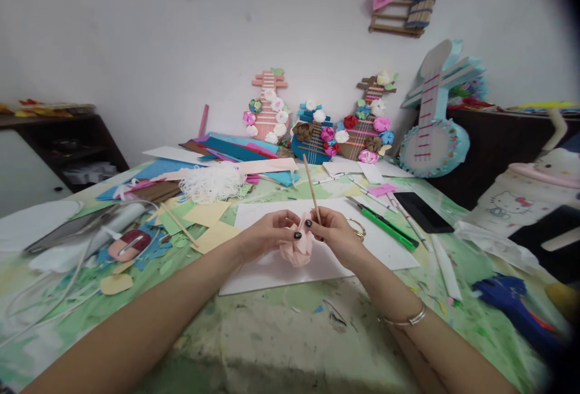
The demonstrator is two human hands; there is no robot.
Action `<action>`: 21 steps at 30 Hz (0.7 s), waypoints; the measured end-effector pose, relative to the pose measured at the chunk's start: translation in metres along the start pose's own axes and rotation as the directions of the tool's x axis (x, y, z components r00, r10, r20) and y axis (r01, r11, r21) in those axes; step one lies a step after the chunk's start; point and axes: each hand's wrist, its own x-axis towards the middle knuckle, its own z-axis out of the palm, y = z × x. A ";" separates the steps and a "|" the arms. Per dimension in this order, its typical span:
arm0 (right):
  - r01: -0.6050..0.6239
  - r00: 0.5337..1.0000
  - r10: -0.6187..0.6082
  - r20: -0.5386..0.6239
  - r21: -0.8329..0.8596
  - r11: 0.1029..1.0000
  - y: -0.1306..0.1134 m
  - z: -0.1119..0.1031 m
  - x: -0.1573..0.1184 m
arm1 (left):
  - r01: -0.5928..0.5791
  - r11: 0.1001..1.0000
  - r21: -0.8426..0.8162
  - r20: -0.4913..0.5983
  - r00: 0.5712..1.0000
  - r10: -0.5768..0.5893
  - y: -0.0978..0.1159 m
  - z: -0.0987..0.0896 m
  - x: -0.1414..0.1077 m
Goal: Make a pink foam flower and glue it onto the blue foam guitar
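Observation:
A pale pink paper flower (295, 252) is held between my two hands, over a white sheet (263, 279) on the table. My left hand (267, 234) pinches the flower's upper left edge between thumb and fingers. Fingers closed, my right hand (334, 232) grips a thin wooden stick (310, 182) that points up, while its thumb touches the flower's right side. The stick's lower end is hidden by the right fingers. Gold-handled scissors (359, 229) lie just right of my right hand, partly covered by it.
A green cutter (389, 228) and black phone (423, 211) lie to the right, with a blue glue gun (516, 306) nearer. Yellow paper pieces (211, 214), white string (212, 182) and a cable are at the left. Flower-decorated paper instruments (270, 110) stand against the wall.

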 end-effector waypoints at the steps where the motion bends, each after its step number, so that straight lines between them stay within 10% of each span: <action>1: 0.001 1.000 -0.001 0.003 -0.005 1.000 0.000 0.000 0.000 | -0.008 1.000 0.020 0.000 1.000 0.008 0.001 0.000 0.000; 21: 0.035 0.999 -0.035 -0.006 -0.052 0.998 0.000 -0.001 0.001 | -0.156 0.964 0.218 -0.129 0.974 0.186 -0.008 -0.005 0.008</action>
